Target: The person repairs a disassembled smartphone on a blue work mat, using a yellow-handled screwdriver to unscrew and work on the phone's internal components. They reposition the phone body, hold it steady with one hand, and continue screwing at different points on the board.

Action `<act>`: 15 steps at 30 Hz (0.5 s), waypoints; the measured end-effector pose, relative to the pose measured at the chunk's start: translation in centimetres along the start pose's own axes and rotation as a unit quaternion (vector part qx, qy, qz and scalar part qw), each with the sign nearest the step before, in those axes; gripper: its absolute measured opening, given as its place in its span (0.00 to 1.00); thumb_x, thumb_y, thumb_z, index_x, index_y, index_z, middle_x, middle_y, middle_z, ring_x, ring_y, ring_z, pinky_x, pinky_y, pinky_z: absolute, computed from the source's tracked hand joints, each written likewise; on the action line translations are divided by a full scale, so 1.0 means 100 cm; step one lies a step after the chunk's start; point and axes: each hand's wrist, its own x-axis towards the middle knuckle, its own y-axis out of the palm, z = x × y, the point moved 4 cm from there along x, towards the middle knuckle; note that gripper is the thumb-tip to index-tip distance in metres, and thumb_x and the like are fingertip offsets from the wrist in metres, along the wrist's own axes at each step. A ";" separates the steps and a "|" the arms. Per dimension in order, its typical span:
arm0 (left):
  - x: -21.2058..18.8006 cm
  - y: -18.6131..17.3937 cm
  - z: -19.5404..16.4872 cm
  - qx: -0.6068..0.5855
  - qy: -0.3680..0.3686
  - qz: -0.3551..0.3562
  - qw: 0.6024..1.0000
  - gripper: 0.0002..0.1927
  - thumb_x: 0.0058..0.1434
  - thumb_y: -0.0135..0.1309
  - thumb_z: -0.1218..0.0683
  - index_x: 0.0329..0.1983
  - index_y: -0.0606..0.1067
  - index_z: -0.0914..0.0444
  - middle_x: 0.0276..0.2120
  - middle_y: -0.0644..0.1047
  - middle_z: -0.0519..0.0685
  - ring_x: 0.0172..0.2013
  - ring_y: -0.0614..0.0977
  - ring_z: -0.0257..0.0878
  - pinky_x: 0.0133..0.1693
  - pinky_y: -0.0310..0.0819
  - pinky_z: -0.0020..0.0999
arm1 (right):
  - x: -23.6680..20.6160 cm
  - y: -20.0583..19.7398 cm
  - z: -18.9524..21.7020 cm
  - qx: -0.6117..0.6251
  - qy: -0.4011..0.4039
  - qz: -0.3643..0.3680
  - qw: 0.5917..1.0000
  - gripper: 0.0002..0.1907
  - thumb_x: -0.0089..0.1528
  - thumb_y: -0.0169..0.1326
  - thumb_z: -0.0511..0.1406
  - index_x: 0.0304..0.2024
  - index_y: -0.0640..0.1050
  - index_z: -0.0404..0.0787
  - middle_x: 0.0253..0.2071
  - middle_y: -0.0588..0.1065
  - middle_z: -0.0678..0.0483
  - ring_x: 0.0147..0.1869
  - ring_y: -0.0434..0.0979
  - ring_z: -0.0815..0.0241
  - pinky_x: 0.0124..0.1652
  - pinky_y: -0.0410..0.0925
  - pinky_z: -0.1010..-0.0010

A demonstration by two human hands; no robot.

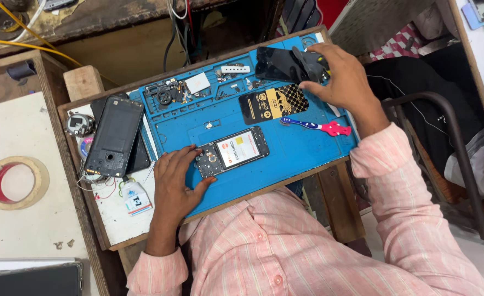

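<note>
Pink striped sleeves nearest the camera, both arms reaching onto the worktop (116, 230). Left hand (175, 183) rests flat on the blue repair mat (302, 148), grip apart, fingertips touching the near end of the opened phone (232, 152). Phone lies back-up with its cover off, board and battery exposed, roughly mid-mat and tilted.

Red-and-blue toothbrush (317, 126) lies on the mat to the right of the phone, clear of it. Black-and-gold card (273, 103) sits just beyond the brush.

Left of the mat: dark phone back cover (114, 135) stacked on another dark slab, small metal part (79, 124) just beside it, white tag (136, 203) nearer the edge.

Far side: right hand (341, 77) at the mat's far right corner, grip clamped on a black glass panel (277, 64), fingers curled over its right end. Loose screws and small parts (170, 93) fill the mat's far trays.

Off the worktop, left: tape roll (15, 182) on a pale board.
</note>
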 end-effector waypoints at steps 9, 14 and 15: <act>-0.002 0.001 0.003 0.005 -0.003 0.006 1.000 0.36 0.45 0.72 0.46 0.57 0.76 0.61 0.59 0.76 0.52 0.59 0.73 0.52 0.64 0.57 0.52 | 0.013 0.017 -0.015 -0.047 0.045 0.096 0.993 0.42 0.51 0.74 0.45 0.64 0.74 0.40 0.59 0.76 0.42 0.59 0.77 0.39 0.54 0.70 0.50; -0.002 0.000 0.002 0.009 0.001 0.003 1.000 0.36 0.44 0.72 0.46 0.57 0.76 0.61 0.59 0.75 0.52 0.59 0.73 0.52 0.64 0.57 0.52 | 0.019 0.018 -0.029 0.030 0.046 0.069 0.996 0.35 0.47 0.74 0.40 0.55 0.79 0.36 0.49 0.79 0.42 0.51 0.81 0.47 0.51 0.73 0.57; -0.001 0.000 0.002 0.009 0.000 0.003 1.000 0.36 0.44 0.72 0.46 0.57 0.76 0.61 0.59 0.76 0.52 0.59 0.73 0.52 0.64 0.58 0.52 | 0.021 0.016 -0.032 0.068 0.022 0.049 0.996 0.34 0.47 0.74 0.39 0.54 0.80 0.34 0.48 0.80 0.42 0.50 0.82 0.51 0.51 0.74 0.60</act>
